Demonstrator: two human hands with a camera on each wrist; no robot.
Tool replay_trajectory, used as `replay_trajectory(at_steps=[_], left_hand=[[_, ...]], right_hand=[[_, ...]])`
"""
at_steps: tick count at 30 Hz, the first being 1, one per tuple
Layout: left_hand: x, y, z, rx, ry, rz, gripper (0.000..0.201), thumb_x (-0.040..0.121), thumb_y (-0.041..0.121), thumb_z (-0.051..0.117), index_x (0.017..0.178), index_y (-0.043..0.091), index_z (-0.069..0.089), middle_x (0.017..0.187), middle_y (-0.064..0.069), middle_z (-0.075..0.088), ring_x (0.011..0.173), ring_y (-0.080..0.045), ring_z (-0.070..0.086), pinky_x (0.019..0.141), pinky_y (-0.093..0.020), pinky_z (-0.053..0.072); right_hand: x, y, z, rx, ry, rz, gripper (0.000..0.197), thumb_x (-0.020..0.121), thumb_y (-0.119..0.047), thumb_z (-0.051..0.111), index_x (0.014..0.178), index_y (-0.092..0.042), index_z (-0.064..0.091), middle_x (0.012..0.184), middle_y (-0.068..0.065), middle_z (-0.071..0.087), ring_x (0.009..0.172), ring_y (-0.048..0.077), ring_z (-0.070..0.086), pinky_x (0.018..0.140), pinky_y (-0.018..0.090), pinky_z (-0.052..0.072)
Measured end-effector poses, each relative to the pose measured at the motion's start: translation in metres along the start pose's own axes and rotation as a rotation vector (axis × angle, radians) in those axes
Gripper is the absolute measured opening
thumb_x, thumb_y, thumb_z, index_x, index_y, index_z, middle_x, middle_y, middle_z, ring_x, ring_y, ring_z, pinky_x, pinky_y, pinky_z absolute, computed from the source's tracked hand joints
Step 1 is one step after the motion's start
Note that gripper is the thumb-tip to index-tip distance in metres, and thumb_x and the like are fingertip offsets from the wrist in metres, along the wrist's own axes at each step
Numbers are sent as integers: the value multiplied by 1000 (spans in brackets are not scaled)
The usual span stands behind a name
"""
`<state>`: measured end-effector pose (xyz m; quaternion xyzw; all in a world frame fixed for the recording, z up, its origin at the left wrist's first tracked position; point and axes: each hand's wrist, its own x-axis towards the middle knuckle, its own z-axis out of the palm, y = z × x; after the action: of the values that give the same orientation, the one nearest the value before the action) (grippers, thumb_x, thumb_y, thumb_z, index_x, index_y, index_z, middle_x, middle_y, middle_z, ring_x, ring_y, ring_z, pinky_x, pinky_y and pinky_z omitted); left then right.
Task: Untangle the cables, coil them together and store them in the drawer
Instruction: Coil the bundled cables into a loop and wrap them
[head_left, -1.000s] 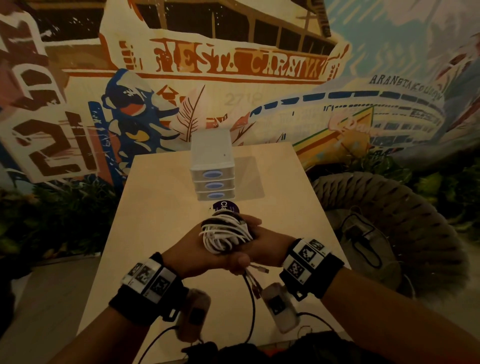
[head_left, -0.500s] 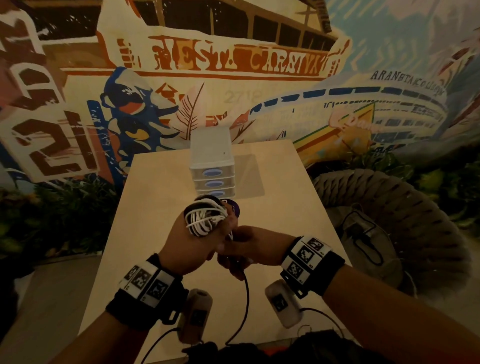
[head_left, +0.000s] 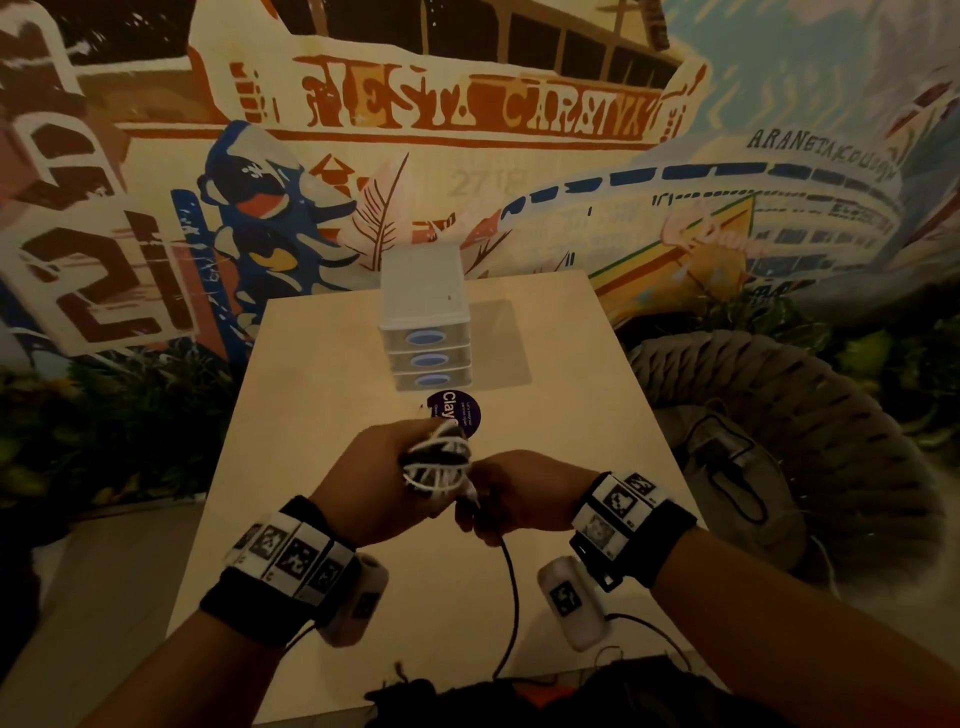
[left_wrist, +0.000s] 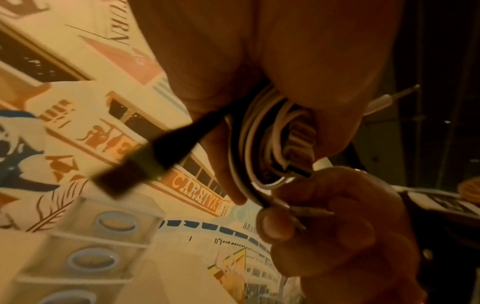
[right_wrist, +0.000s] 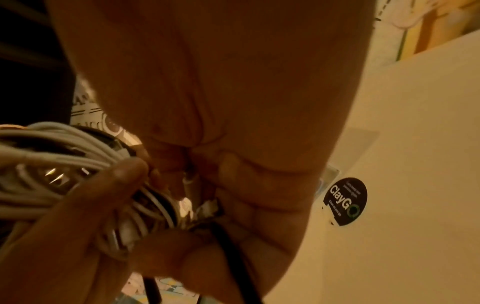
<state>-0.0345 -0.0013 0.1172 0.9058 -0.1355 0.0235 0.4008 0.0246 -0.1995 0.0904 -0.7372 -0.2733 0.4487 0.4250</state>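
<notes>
Low in the frame, left of centre, the left hand (head_left: 382, 483) is wrapped tight around the coil of cables (head_left: 436, 465), white strands over black, held up off the table (head_left: 322, 415). Just to its right the right hand (head_left: 524, 496) closes in, fingers curled, pinching the black cable (head_left: 511, 587) where it leaves the bundle; that loose tail drops away toward the bottom edge. We're in the coiling step, I'd say, nearly wound but not finished. Next up: wind that last length round the bundle, keep the left grip firm so nothing springs loose. Up at centre frame the drawer unit (head_left: 428, 338) waits, all three drawers closed, so one hand must come free to pull one open.
</notes>
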Motion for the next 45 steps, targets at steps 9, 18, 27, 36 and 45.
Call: replay_trajectory(at_steps=[9, 18, 27, 36, 45], left_hand=[[7, -1, 18, 534, -157, 192, 37, 83, 37, 73, 117, 22, 66, 108, 2, 68, 98, -20, 61, 77, -28, 49], [2, -14, 30, 642, -118, 209, 86, 61, 30, 91, 136, 29, 48, 110, 3, 71, 91, -22, 68, 59, -32, 61], [1, -12, 47, 699, -49, 170, 51, 63, 27, 87, 112, 23, 70, 97, 5, 71, 82, -18, 67, 45, -22, 48], [10, -2, 48, 785, -227, 73, 29, 78, 40, 76, 98, 20, 68, 77, 3, 68, 66, -19, 64, 49, -26, 36], [15, 6, 45, 839, -280, -78, 20, 96, 39, 53, 106, 24, 61, 98, 5, 67, 90, -17, 62, 68, -25, 39]], right_hand=[[15, 0, -5, 742, 13, 219, 87, 96, -76, 25, 124, -4, 65, 120, 23, 68, 101, 31, 68, 89, 43, 54], [4, -6, -22, 791, -11, 167, 102, 82, -88, 34, 126, -2, 67, 126, 23, 67, 119, 36, 64, 97, 43, 54], [5, -3, -21, 405, -61, 133, 22, 89, -12, 74, 110, -17, 70, 109, 4, 74, 107, 20, 69, 98, 36, 55], [17, -19, -10, -303, -1, 183, 24, 74, -32, 85, 93, -24, 75, 95, -4, 75, 89, 14, 69, 81, 28, 53], [26, -17, -2, -420, 73, 240, 19, 75, -23, 84, 88, -15, 73, 71, -4, 68, 62, 11, 62, 61, 24, 51]])
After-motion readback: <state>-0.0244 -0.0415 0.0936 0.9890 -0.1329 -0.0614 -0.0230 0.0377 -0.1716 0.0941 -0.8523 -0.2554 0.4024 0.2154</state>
